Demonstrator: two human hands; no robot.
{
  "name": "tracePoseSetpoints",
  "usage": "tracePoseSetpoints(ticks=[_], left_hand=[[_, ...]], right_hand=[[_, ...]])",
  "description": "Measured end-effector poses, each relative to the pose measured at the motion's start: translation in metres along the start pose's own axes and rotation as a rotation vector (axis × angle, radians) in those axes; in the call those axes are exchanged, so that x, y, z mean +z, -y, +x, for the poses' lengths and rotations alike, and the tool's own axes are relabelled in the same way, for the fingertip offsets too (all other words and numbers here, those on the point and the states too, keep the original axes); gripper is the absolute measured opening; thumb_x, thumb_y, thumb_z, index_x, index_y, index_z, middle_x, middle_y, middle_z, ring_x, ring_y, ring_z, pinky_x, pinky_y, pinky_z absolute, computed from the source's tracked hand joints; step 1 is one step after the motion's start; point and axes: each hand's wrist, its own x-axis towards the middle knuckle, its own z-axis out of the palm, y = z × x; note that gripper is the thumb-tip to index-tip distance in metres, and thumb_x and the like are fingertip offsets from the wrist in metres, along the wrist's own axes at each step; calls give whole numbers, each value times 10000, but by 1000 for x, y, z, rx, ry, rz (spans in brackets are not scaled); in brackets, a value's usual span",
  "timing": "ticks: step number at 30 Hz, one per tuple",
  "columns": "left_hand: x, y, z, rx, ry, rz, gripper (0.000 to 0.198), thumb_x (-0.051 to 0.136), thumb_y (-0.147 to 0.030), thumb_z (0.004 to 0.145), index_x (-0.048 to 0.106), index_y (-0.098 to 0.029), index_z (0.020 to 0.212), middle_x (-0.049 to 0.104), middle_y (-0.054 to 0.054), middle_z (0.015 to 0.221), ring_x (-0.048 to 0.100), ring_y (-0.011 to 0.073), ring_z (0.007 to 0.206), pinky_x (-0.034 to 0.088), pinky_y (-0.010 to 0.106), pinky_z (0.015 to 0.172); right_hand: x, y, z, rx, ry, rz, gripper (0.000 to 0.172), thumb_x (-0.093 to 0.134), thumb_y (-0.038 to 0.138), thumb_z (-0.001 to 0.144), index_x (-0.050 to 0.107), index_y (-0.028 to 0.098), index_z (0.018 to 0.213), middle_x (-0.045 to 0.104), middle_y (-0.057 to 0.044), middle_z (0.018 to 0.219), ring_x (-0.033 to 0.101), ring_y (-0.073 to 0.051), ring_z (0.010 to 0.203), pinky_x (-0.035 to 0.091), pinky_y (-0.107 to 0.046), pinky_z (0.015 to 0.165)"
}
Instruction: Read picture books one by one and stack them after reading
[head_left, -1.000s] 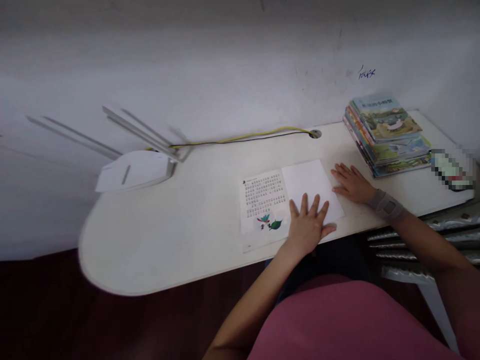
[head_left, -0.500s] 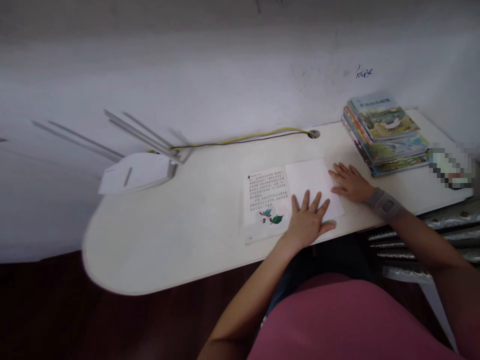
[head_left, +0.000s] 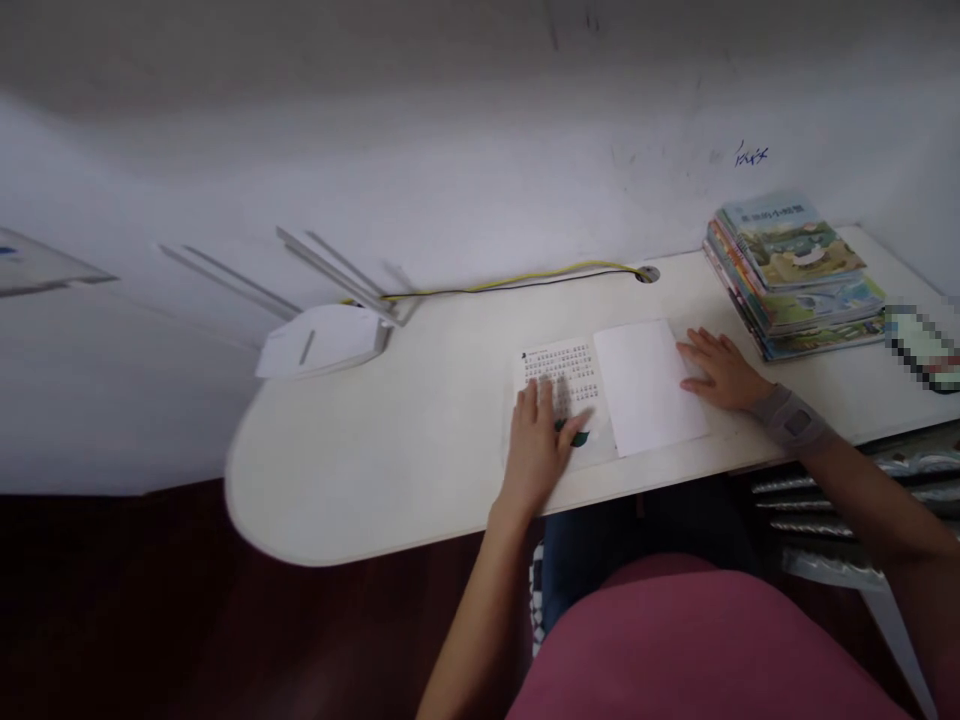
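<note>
An open booklet (head_left: 651, 385) lies on the white table, its right page blank and its left page printed with rows of characters and a small picture. Over the lower part of the printed page is my left hand (head_left: 538, 440), fingers apart and covering some of the text and picture. My right hand (head_left: 721, 370), with a grey band (head_left: 791, 415) on its wrist, rests with spread fingers at the right edge of the blank page. Neither hand grips anything.
A stack of picture books (head_left: 799, 270) stands at the table's right, beside a pixelated object (head_left: 919, 345). At the left is a white router (head_left: 322, 340) with antennas. Yellow and black cables (head_left: 517, 278) run along the wall to a round hole (head_left: 647, 274) in the table (head_left: 360, 470).
My left hand has moved left from the blank page onto the printed page. My right hand stays at the blank page's right edge. The view has shifted slightly left.
</note>
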Motion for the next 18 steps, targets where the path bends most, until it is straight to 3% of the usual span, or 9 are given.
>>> tracePoseSetpoints(ticks=[4,7,10,14,18], left_hand=[[-8,31,-15,-85,10,-97,674,390,-486,929,254,-101,1466,321,236,1495,309,323,1390,327,531,1092],[-11,35,-20,-88,24,-141,666,352,-479,939,229,-101,1473,356,228,1480,369,308,1361,345,517,1084],[-10,35,-20,-45,15,-132,693,356,-493,931,199,-99,1479,361,237,1474,381,329,1350,357,541,1063],[-6,37,-21,-2,-1,-76,723,362,-521,922,190,-95,1480,356,248,1472,347,357,1363,355,578,1047],[-4,38,-22,23,4,-54,723,329,-498,936,146,-75,1493,316,258,1490,298,360,1388,332,572,1066]], right_hand=[[-12,64,4,-196,-75,-30,545,404,460,933,423,206,1415,280,-137,1542,167,-364,1426,137,-615,1099],[-7,126,12,-294,-44,3,722,443,652,856,379,232,1441,272,-161,1540,184,-431,1403,144,-669,1069],[9,165,21,-278,13,29,842,455,742,786,372,219,1441,264,-197,1534,208,-476,1378,176,-714,1030],[21,171,27,-237,46,50,884,468,772,752,357,238,1447,245,-191,1542,158,-476,1392,166,-734,1023],[20,164,29,-232,72,53,890,460,776,752,336,246,1456,223,-184,1551,138,-470,1398,169,-736,1020]])
